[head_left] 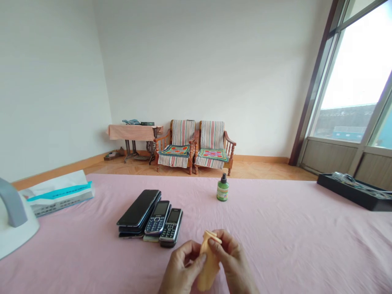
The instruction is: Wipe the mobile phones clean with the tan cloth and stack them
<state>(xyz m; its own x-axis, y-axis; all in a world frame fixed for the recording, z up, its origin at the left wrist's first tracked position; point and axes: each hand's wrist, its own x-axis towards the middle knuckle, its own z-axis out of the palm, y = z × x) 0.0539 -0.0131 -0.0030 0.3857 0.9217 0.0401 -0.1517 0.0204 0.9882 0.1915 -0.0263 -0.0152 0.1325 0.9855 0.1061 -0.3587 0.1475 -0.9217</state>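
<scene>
Both my hands meet low in the middle of the view, over a table covered in pink cloth (275, 228). My left hand (179, 271) and my right hand (234, 265) are closed on a small folded yellow-orange cloth (209, 265), which stands upright between them. My right fingers pinch its top edge and my left thumb presses its side. Just left of my hands lie several phones (151, 218) in a row: a stack of black smartphones and keypad phones beside them. A small green spray bottle (222, 188) stands upright further back.
A white and teal packet (58, 196) and a white object with a grey handle (14, 220) lie at the left edge. A black tray (355, 190) sits at the far right. Beyond the table are two wooden armchairs (196, 147), a small covered table (134, 132) and a large window (358, 77).
</scene>
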